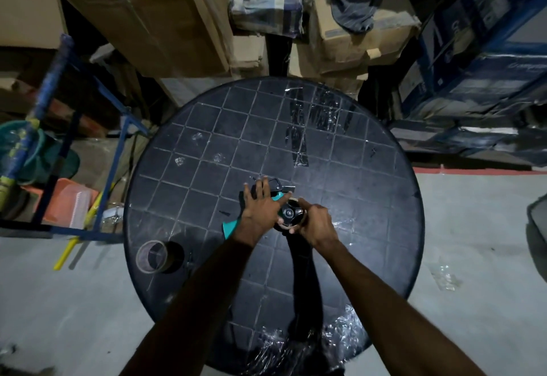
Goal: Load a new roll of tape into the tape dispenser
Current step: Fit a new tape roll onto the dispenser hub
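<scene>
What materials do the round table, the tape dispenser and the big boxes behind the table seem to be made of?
Round table: probably moulded plastic, dark and matte, with a raised grid pattern.
Tape dispenser: seemingly hard plastic, teal handle with black parts; the left hand presses on it.
Boxes: brown corrugated cardboard, dull, with folded flaps and creases.

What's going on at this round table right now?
A person is working on a tape dispenser lying on a dark round table. The left hand presses flat on the dispenser's body with straight fingers, steadying it. The right hand curls around a roll of tape sitting at the dispenser's hub, apparently seating it. Another tape roll lies apart near the table's left edge, untouched. Cardboard boxes are stacked behind the table.
</scene>
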{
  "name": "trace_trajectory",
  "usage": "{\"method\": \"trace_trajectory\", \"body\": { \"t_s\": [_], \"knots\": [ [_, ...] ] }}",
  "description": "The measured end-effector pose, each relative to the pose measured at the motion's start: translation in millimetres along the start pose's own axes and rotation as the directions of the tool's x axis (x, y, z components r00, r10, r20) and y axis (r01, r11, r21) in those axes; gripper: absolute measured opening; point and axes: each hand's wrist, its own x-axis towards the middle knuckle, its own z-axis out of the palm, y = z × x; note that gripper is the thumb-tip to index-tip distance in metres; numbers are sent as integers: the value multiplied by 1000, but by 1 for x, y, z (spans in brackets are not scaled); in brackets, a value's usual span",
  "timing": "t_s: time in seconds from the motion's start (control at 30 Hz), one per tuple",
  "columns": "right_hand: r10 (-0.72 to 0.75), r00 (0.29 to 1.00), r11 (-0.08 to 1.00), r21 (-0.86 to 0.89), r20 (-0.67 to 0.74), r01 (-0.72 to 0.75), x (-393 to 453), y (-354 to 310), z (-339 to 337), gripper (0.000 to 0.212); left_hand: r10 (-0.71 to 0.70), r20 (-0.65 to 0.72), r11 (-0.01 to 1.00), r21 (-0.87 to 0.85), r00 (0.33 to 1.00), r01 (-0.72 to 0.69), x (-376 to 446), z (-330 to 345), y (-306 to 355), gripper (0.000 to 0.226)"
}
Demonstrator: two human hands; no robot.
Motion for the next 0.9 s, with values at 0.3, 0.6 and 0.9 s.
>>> {"method": "trace_trajectory", "body": {
  "t_s": [0.3, 0.6, 0.9],
  "knots": [
    [-128, 988, 992, -31, -91, 125, -5, 6, 10, 74, 121, -354, 992, 75, 927, -100, -32, 65, 18, 78],
    [-148, 984, 982, -136, -100, 134, -2, 10, 16, 71, 52, -326, 994, -76, 944, -81, -29, 80, 23, 79],
    [-299, 953, 925, -261, -53, 276, -46, 32, 46, 80, 50, -390, 968, -210, 919, -141, -65, 121, 41, 60]
  ]
}}
